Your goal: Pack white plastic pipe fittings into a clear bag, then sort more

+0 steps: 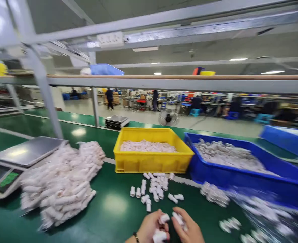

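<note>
My left hand (149,226), a beaded band at its wrist, is closed around a few short white plastic pipe fittings (160,235). Beside it, my right hand (190,229) grips more white fittings (178,219) between thumb and fingers. The two hands are close together near the bottom edge, a small gap between them. Just beyond them, several loose white tubular fittings (159,185) lie on the green table (111,206), some upright, some on their sides. To the right are small piles of white fittings (214,194), partly blurred.
A yellow bin (152,162) and a blue bin (230,173), both holding small white parts, stand behind. At left, clear bags of white fittings (65,182) lie against a weighing scale (30,152). A plastic bag (270,212) lies at right. A shelf beam (176,83) crosses above.
</note>
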`<state>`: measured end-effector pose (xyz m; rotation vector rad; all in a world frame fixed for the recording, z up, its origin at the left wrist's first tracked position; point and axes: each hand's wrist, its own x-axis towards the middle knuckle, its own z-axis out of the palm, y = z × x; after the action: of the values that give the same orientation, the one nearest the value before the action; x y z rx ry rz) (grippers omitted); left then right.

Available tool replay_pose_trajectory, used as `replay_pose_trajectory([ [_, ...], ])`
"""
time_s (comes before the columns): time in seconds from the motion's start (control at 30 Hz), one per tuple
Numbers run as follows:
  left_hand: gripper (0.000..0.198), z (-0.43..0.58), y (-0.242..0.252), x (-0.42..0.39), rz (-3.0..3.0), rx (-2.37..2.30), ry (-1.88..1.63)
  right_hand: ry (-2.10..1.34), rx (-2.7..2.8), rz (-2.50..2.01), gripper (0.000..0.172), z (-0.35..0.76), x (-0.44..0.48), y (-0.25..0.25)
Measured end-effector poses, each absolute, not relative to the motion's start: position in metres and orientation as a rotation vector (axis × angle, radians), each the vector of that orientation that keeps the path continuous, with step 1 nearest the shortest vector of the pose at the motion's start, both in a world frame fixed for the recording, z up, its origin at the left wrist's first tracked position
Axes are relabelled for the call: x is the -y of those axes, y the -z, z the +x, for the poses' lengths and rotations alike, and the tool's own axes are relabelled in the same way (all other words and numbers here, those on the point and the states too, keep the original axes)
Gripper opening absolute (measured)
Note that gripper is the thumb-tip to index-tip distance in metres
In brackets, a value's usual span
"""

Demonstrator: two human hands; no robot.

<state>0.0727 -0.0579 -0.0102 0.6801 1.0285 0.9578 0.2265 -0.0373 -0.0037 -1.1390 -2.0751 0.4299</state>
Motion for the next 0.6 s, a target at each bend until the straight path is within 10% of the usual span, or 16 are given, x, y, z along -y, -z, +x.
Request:
replay_pose_trajectory([
  [0.6, 0.028, 0.065, 0.001, 0.080, 0.529, -0.833, -0.881, -0.872, 2.244, -0.989, 0.042, 0.221, 0.067, -0.023],
])
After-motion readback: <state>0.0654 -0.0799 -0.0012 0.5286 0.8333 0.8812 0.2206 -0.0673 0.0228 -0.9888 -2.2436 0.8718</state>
